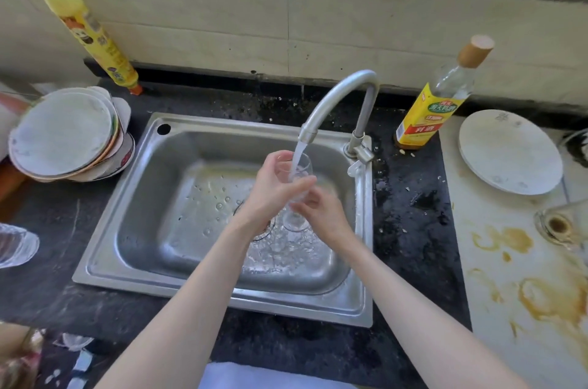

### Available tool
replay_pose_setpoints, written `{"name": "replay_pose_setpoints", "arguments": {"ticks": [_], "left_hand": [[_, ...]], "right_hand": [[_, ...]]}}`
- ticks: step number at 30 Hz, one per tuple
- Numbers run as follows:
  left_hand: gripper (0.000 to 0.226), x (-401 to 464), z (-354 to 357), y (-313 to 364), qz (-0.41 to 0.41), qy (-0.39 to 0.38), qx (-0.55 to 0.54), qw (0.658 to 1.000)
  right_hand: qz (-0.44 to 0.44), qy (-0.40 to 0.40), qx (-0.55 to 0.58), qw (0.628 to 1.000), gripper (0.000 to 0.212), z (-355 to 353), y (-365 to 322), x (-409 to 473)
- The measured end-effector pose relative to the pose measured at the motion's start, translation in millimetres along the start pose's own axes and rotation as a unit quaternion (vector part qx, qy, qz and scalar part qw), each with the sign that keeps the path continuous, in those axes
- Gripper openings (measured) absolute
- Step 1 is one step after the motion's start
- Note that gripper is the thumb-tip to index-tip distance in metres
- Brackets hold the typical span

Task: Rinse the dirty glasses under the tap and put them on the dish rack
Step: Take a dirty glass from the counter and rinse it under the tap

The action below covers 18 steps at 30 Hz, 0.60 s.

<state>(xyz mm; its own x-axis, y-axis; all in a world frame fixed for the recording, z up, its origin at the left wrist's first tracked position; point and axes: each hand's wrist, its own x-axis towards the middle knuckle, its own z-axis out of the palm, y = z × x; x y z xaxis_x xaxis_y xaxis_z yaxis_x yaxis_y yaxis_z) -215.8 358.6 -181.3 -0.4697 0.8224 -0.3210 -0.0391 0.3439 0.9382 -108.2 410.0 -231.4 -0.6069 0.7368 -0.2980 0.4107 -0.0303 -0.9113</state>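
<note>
Glass [300, 172], one clear stemmed piece with a rounded bowl and a flat round foot, sits tilted over the sink [152, 166] right under the running tap [337, 96], and water pours into its mouth. Far left on the dark speckled bench [410, 207], a tall yellow plastic bottle [92, 38] leans on the tiled wall above one stack of shallow white bowls [66, 134]; how many are in the stack I cannot tell. One ribbed clear glass tumbler [16, 245] pokes in at the left edge. The sink is a single rectangular steel basin, wet and beaded with drops. The left hand [270, 191] has its grip curled round the bowl of the glass, and the right hand [321, 210] pinches it lower down, near the stem. The tap is a curved dull-metal spout. Right of it stands one glass bottle with a yellow label [436, 102] and tan cap, then one round white plate [509, 150] on a pale, brown-stained top.
</note>
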Motion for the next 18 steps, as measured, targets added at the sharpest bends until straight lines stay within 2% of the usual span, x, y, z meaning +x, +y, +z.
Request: {"name": "replay_pose_setpoints", "arguments": {"ticks": [2,5,10,13,16,18], "left_hand": [[0.047,-3,1,2,0.020,0.001,0.005,1.000],[0.051,-4,1,2,0.032,0.013,0.029,0.999],[0.065,-9,3,4,0.058,0.065,0.066,0.994],[0.064,-13,0,6,0.070,0.078,0.089,0.991],[0.059,-15,-3,8,0.084,0.078,0.109,0.987],[0.059,-17,-4,8,0.082,0.088,0.114,0.986]], "right_hand": [[0.001,0.012,0.036,0.999,0.024,0,-4,-1],[-0.018,0.018,0.089,0.996,0.032,-2,-10,-6],[-0.045,0.014,0.103,0.994,0.031,-10,-13,-9],[-0.061,0.001,0.097,0.993,0.031,-15,-13,-10],[-0.038,0.011,0.097,0.994,0.029,-19,-9,-9],[0.018,0.024,0.141,0.990,0.034,-26,-3,-5]]}}
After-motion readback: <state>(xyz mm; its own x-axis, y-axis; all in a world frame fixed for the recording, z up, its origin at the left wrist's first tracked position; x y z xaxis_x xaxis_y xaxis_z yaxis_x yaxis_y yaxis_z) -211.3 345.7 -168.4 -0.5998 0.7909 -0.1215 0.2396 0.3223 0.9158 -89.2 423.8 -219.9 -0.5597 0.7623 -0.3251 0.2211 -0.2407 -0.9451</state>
